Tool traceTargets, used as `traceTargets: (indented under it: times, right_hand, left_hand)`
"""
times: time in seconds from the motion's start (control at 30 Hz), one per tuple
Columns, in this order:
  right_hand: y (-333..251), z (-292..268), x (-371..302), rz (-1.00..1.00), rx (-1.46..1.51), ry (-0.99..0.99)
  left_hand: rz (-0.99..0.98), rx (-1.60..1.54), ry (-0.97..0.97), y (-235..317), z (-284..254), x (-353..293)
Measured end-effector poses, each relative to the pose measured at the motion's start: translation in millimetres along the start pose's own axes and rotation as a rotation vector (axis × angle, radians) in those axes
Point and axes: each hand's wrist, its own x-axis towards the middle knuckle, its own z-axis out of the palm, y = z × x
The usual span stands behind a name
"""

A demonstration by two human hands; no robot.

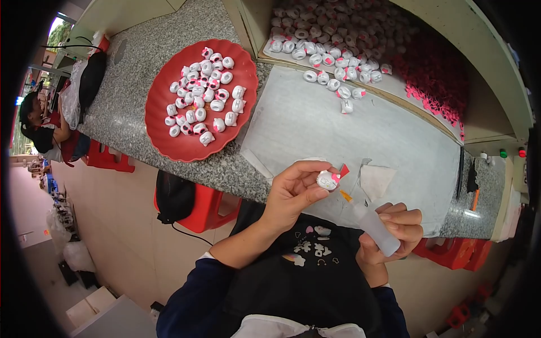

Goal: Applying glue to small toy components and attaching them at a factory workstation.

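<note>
My left hand [297, 187] pinches a small white cat-head piece [327, 180] with a pink bow on its side. A small red pointed scrap [344, 170] shows just beyond the piece; whether it touches cannot be made out. My right hand [399, 228] is wrapped round a translucent squeeze bottle [376, 226]. The bottle's yellow nozzle [346, 196] points up toward the cat-head piece, a little apart from it. Below both hands lies a pale sheet [293, 124] on the bench, with a torn whitish scrap [376, 181] on it.
To the left, a red scalloped tray [156, 121] holds many similar white pieces on the granite bench [127, 73]. A shelf at the back carries heaped white pieces [338, 34] and a pile of pink bits [431, 79]. Red stools [205, 211] stand below; another person [48, 127] sits far left.
</note>
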Motion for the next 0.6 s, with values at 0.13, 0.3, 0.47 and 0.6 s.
traceTargets:
  times: [0.13,0.3,0.47,0.6]
  right_hand:
    - [-0.4,0.2,0.6,-0.009,-0.004,-0.021]
    - [-0.4,-1.1,-0.8,-0.003,0.008,-0.029]
    - [-0.3,0.2,-1.7,-0.002,0.0,-0.018]
    - [-1.4,1.3,-0.9,0.006,-0.013,-0.048]
  left_hand:
    - [0.004,0.006,-0.001,-1.0,1.1,0.2]
    - [0.022,0.023,-0.003,-1.3,3.3,-1.0]
    - [0.14,0.218,-0.027,-1.8,1.9,0.0]
    - [0.268,0.451,-0.07,-1.7,-0.9,0.3]
